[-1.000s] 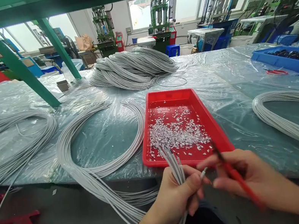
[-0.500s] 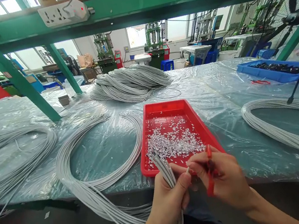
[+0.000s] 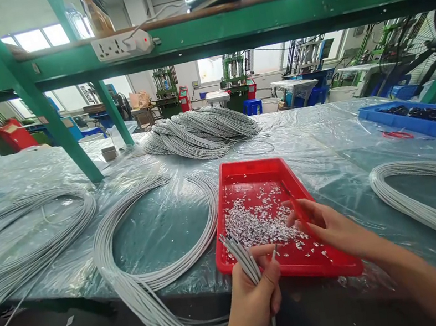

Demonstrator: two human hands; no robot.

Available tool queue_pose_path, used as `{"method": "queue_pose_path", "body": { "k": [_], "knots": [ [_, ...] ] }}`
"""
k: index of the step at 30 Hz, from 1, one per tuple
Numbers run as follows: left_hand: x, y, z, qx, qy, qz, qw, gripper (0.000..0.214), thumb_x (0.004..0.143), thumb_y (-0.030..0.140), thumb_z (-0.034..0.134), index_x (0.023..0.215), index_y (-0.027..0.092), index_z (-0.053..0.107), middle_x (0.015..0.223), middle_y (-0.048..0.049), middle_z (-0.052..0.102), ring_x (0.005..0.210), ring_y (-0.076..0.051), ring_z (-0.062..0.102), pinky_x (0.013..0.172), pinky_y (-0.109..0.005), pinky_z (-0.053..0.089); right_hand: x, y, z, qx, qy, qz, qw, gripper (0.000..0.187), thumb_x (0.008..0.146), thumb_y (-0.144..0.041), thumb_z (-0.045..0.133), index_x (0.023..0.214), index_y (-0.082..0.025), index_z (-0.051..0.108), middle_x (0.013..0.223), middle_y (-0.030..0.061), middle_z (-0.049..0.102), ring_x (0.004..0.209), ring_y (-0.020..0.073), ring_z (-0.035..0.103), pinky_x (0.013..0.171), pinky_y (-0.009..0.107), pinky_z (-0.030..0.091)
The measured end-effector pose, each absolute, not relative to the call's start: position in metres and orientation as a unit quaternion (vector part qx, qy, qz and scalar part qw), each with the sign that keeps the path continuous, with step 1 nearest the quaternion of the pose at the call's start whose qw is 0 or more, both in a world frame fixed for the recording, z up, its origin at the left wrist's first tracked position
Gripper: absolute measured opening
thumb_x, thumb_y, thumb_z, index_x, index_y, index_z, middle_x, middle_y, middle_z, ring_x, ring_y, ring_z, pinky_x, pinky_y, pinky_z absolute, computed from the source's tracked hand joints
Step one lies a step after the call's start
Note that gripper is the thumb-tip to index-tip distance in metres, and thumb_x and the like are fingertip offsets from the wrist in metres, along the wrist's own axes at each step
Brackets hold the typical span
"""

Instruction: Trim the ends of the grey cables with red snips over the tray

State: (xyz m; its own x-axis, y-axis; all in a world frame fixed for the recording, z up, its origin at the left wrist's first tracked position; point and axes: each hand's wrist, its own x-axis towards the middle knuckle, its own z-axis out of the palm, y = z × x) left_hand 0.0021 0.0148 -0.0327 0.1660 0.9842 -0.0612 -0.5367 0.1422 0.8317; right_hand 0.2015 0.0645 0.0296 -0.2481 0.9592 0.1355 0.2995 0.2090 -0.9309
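Note:
My left hand (image 3: 255, 297) grips a bundle of grey cables (image 3: 240, 254) at the table's near edge, their cut ends pointing up and away, with one cable end (image 3: 274, 252) stuck out beside the thumb. My right hand (image 3: 323, 223) reaches over the red tray (image 3: 269, 168) and holds a thin red-handled tool (image 3: 296, 206). The tray's floor is strewn with small silvery-white scraps (image 3: 253, 221). The cable bundle loops down from my left hand and back up onto the table in a wide grey coil (image 3: 133, 256).
More grey cable coils lie at the left (image 3: 26, 247), the right (image 3: 428, 204) and in a heap at the back (image 3: 199, 130). A blue tray (image 3: 413, 120) of dark parts sits far right. Green frame legs (image 3: 50, 119) and a power strip (image 3: 123, 44) stand overhead.
My right hand left the cable end by my left thumb and moved forward over the red tray with the red tool. The view tilted upward.

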Motion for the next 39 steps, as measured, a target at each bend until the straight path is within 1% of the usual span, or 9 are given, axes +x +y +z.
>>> {"method": "queue_pose_path", "body": {
  "k": [3, 7, 13, 17, 26, 31, 35, 37, 39],
  "knots": [
    [0.003, 0.015, -0.035, 0.363, 0.334, 0.548, 0.676, 0.051, 0.072, 0.057, 0.087, 0.097, 0.016, 0.071, 0.06, 0.0098, 0.049, 0.033, 0.001, 0.034, 0.035, -0.015, 0.02, 0.221, 0.039, 0.024, -0.478, -0.69, 0.43, 0.332, 0.04, 0.087, -0.059, 0.068, 0.103, -0.025, 0.08, 0.082, 0.0089, 0.079, 0.083, 0.0301, 0.075, 0.073, 0.04, 0.063],
    [0.004, 0.009, -0.036, 0.385, 0.334, 0.514, 0.69, 0.049, 0.076, 0.057, 0.085, 0.096, 0.016, 0.068, 0.05, 0.0122, 0.043, 0.034, -0.001, 0.03, 0.035, -0.016, 0.019, 0.243, -0.002, 0.011, -0.502, -0.759, 0.362, 0.203, 0.065, 0.077, -0.048, 0.076, 0.138, -0.028, 0.069, 0.127, 0.0176, 0.076, 0.113, 0.0463, 0.071, 0.087, 0.055, 0.062],
    [0.006, 0.003, -0.025, 0.4, 0.32, 0.477, 0.714, 0.048, 0.075, 0.057, 0.085, 0.094, 0.017, 0.066, 0.052, 0.0121, 0.042, 0.037, -0.002, 0.028, 0.037, -0.017, 0.02, 0.239, -0.021, 0.015, -0.492, -0.794, 0.325, 0.146, 0.042, 0.088, -0.053, 0.064, 0.126, -0.035, 0.071, 0.117, 0.011, 0.08, 0.104, 0.0396, 0.074, 0.074, 0.044, 0.064],
    [0.005, 0.005, -0.021, 0.413, 0.325, 0.467, 0.711, 0.051, 0.073, 0.06, 0.085, 0.092, 0.017, 0.064, 0.052, 0.0125, 0.041, 0.037, -0.002, 0.026, 0.037, -0.018, 0.02, 0.236, -0.023, 0.02, -0.505, -0.783, 0.34, 0.123, 0.046, 0.089, -0.053, 0.063, 0.131, -0.035, 0.067, 0.111, 0.0095, 0.08, 0.094, 0.0344, 0.075, 0.077, 0.042, 0.062],
    [0.006, 0.002, -0.026, 0.436, 0.336, 0.456, 0.699, 0.05, 0.075, 0.06, 0.083, 0.091, 0.016, 0.065, 0.052, 0.012, 0.043, 0.039, -0.002, 0.028, 0.039, -0.018, 0.021, 0.23, -0.029, 0.034, -0.535, -0.76, 0.367, 0.035, 0.052, 0.095, -0.051, 0.052, 0.142, -0.028, 0.059, 0.115, 0.01, 0.076, 0.101, 0.0328, 0.071, 0.089, 0.045, 0.056],
    [0.006, 0.004, -0.022, 0.442, 0.327, 0.455, 0.701, 0.045, 0.077, 0.056, 0.083, 0.089, 0.017, 0.065, 0.051, 0.0117, 0.043, 0.039, -0.002, 0.029, 0.039, -0.018, 0.022, 0.235, -0.028, 0.031, -0.533, -0.748, 0.385, 0.086, 0.053, 0.098, -0.053, 0.05, 0.144, -0.028, 0.06, 0.107, 0.0079, 0.078, 0.094, 0.0296, 0.072, 0.084, 0.039, 0.057],
    [0.006, 0.007, -0.019, 0.428, 0.333, 0.458, 0.704, 0.049, 0.072, 0.059, 0.085, 0.088, 0.016, 0.067, 0.051, 0.0118, 0.042, 0.037, -0.002, 0.029, 0.037, -0.018, 0.021, 0.243, -0.021, 0.022, -0.493, -0.753, 0.413, 0.14, 0.047, 0.099, -0.051, 0.055, 0.14, -0.031, 0.065, 0.126, 0.009, 0.075, 0.112, 0.0329, 0.069, 0.092, 0.037, 0.056],
    [0.005, 0.006, -0.018, 0.423, 0.338, 0.45, 0.711, 0.052, 0.071, 0.062, 0.085, 0.09, 0.015, 0.071, 0.051, 0.0113, 0.043, 0.035, -0.003, 0.03, 0.036, -0.019, 0.021, 0.244, -0.014, 0.016, -0.504, -0.729, 0.429, 0.175, 0.052, 0.098, -0.056, 0.059, 0.141, -0.028, 0.064, 0.117, 0.0118, 0.077, 0.1, 0.0318, 0.072, 0.082, 0.036, 0.059],
    [0.003, 0.005, -0.019, 0.447, 0.338, 0.459, 0.69, 0.052, 0.074, 0.064, 0.081, 0.089, 0.015, 0.076, 0.056, 0.0061, 0.052, 0.04, -0.006, 0.042, 0.04, -0.02, 0.031, 0.242, -0.005, 0.012, -0.531, -0.672, 0.464, 0.226, 0.065, 0.093, -0.061, 0.065, 0.145, -0.021, 0.059, 0.089, 0.0099, 0.076, 0.073, 0.0256, 0.07, 0.06, 0.031, 0.058]
  ]
}}
